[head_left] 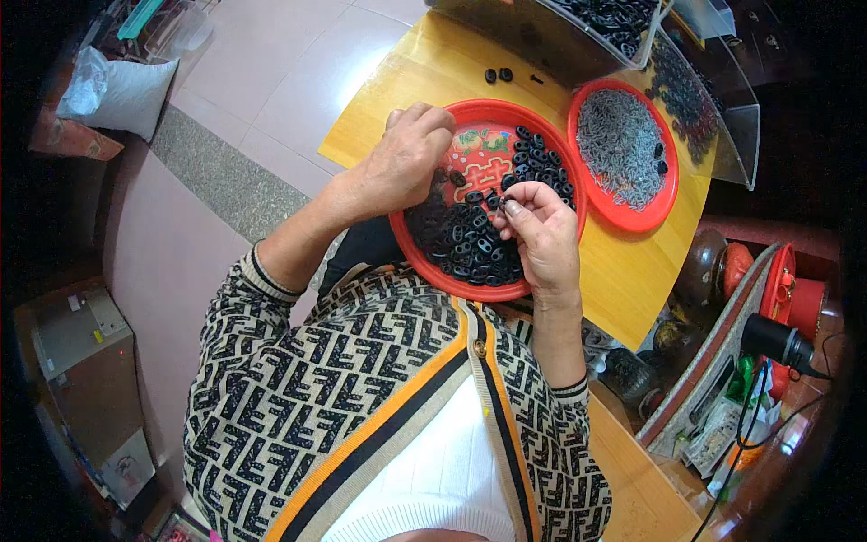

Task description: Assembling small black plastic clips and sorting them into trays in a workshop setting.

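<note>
A round red tray (pixel 470 291) with a printed floral bottom holds many small black oval pieces with two holes (pixel 470 242), heaped along its near and right sides. My right hand (pixel 544 239) is over the tray's right part, thumb and fingertips pinching a small black piece (pixel 507 200). Above the tray's left rim, my left hand (pixel 408 155) is closed with its fingers curled down; whatever they hold is hidden. One black piece (pixel 457 178) shows just beside the left fingers, over the printed bottom.
Right of the tray, an oval red dish (pixel 629 219) holds many grey screw-like pieces (pixel 619 135). Two black pieces (pixel 498 75) and a small dark screw (pixel 536 79) lie on the yellow tabletop (pixel 388 108). A clear bin (pixel 542 41) of black parts stands behind.
</note>
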`<state>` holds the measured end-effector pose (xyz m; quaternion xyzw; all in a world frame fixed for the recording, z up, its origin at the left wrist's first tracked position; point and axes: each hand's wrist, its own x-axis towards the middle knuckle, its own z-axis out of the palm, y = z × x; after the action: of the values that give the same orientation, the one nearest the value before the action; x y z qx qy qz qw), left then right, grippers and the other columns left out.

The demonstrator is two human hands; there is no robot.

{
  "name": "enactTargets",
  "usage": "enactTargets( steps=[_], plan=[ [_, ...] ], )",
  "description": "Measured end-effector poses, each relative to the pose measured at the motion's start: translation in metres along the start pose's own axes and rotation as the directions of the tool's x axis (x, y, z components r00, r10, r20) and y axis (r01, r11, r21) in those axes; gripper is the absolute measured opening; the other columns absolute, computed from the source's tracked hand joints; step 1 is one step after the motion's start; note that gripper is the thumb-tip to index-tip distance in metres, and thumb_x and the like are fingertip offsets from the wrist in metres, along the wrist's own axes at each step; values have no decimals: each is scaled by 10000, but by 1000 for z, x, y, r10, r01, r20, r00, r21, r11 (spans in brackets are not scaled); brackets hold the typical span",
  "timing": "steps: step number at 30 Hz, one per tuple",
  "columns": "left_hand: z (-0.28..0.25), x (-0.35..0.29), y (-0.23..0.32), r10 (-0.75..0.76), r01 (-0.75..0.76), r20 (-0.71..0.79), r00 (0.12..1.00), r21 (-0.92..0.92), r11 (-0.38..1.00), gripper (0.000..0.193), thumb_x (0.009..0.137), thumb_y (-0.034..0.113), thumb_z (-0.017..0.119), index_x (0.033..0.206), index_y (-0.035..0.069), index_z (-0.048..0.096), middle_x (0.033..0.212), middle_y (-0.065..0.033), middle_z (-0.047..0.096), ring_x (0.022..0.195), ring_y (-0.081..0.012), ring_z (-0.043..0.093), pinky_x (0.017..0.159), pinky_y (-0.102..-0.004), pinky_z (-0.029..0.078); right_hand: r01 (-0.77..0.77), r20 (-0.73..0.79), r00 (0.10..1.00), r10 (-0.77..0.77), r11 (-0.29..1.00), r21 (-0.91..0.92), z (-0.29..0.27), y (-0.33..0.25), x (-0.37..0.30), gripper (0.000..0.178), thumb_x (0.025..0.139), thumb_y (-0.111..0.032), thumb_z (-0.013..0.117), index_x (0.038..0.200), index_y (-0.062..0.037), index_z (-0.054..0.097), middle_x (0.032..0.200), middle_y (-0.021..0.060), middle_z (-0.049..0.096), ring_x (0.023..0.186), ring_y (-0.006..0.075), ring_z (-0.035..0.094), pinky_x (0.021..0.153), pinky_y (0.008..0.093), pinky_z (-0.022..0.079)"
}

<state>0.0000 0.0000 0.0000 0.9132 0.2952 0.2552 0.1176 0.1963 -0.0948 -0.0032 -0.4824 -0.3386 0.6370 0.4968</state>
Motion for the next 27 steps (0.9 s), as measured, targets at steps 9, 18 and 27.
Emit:
enactTargets(
  steps=[9, 18, 27],
  plan=[
    [-1, 0, -3, -27, 31, -62, 998, 65, 997, 61, 660, 32, 569, 714, 48, 548, 807, -69, 521, 777, -244, 492, 672, -351, 365, 42, -72, 996, -46, 998, -53, -9, -6, -2, 94, 811, -22, 524, 902, 1, 533, 790, 31, 576, 655, 74, 549, 552, 178, 427],
    [29, 30, 20, 122, -124, 50, 991, 41, 991, 89, 650, 127, 594, 713, 64, 590, 771, -79, 528, 795, -244, 503, 672, -357, 372, 71, -131, 987, -92, 985, -157, -12, -10, -18, 91, 813, -27, 525, 902, -15, 542, 773, 10, 565, 644, 63, 537, 553, 179, 430],
    [64, 53, 27, -16, 30, 282, 959, -45, 999, 125, 609, 106, 612, 718, 47, 594, 828, -114, 561, 862, -283, 526, 667, -387, 383, 54, -133, 988, -74, 987, -148, -18, -9, -24, 94, 812, -32, 528, 904, -18, 542, 757, 7, 552, 646, 64, 532, 551, 178, 430]
  ],
)
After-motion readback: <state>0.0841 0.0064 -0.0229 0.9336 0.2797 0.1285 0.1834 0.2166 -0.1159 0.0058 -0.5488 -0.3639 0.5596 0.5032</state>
